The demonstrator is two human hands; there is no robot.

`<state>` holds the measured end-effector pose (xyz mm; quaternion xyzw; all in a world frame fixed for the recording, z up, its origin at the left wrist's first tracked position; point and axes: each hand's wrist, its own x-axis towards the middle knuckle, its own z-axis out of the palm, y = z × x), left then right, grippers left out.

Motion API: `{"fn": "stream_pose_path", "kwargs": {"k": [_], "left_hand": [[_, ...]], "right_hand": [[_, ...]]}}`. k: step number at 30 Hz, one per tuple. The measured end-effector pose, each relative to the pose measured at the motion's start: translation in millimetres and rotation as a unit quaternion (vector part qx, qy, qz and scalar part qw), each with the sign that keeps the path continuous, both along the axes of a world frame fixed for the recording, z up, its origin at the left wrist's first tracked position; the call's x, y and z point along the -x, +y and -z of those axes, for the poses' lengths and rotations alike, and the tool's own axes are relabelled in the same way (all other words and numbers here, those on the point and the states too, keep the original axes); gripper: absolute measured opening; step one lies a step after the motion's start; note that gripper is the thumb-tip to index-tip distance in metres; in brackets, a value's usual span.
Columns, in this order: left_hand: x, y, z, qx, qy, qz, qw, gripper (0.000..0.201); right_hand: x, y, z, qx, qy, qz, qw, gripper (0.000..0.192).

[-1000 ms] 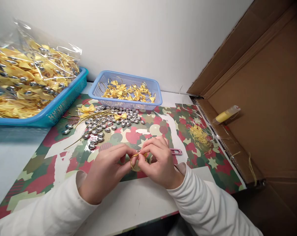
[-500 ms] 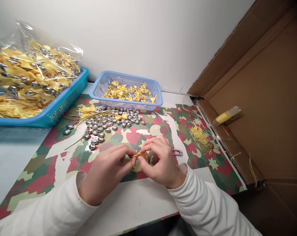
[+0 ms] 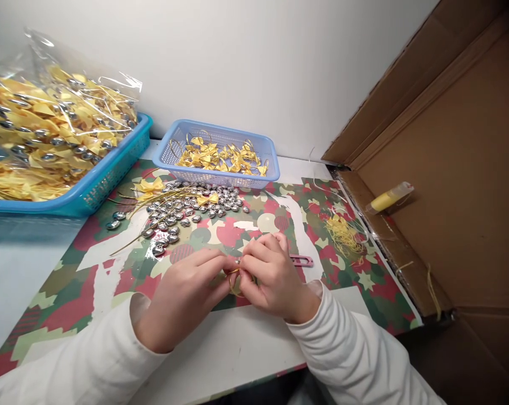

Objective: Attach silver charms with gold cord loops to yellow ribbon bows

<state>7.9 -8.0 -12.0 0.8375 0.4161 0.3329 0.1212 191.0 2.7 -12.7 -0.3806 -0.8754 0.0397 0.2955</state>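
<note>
My left hand [image 3: 182,298] and my right hand [image 3: 273,278] meet fingertip to fingertip over the patterned mat [image 3: 111,275], both pinching a small loop of gold cord [image 3: 234,279] with a tiny silver piece at its top. The loop is mostly hidden by my fingers. A pile of silver heart-shaped beads [image 3: 187,211] lies just beyond my hands, with yellow ribbon bows [image 3: 148,187] and gold cords among them.
A small blue basket [image 3: 260,175] of finished yellow bows stands at the back. A large blue basket [image 3: 106,177] holding a clear bag of bows is at the left. A pink clip [image 3: 301,260], yellow thread scraps [image 3: 342,235] and a cardboard box [image 3: 448,169] with a yellow tube [image 3: 387,198] are at the right.
My fingers have drawn closer together around the gold loop, which is smaller and more hidden than before. Both hands stay in the same place.
</note>
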Motion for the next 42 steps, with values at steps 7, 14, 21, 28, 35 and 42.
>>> {"fn": "stream_pose_path", "kwargs": {"k": [7, 14, 21, 28, 35, 42], "left_hand": [[0, 1, -0.3, 0.028, -0.023, 0.010, 0.999, 0.014], [-2, 2, -5.6, 0.070, -0.066, 0.006, 0.995, 0.016], [-1, 1, -8.1, 0.119, -0.102, -0.024, 0.987, 0.016], [1, 4, -6.3, 0.199, -0.144, -0.043, 0.968, 0.016], [-3, 5, -8.8, 0.335, -0.218, -0.049, 0.915, 0.019], [-3, 3, -7.4, 0.409, -0.195, -0.052, 0.890, 0.021]], "right_hand": [[0, 1, 0.9, -0.010, 0.038, -0.011, 0.999, 0.015], [-4, 2, -8.6, 0.045, 0.089, 0.019, 0.995, 0.009], [-5, 4, -7.1, 0.160, 0.198, 0.016, 0.967, 0.005], [-1, 4, -5.7, 0.209, 0.344, -0.011, 0.915, 0.011], [-4, 5, -5.2, 0.367, 0.464, -0.017, 0.806, 0.018], [-9, 12, -9.4, 0.375, 0.553, 0.018, 0.744, 0.030]]}}
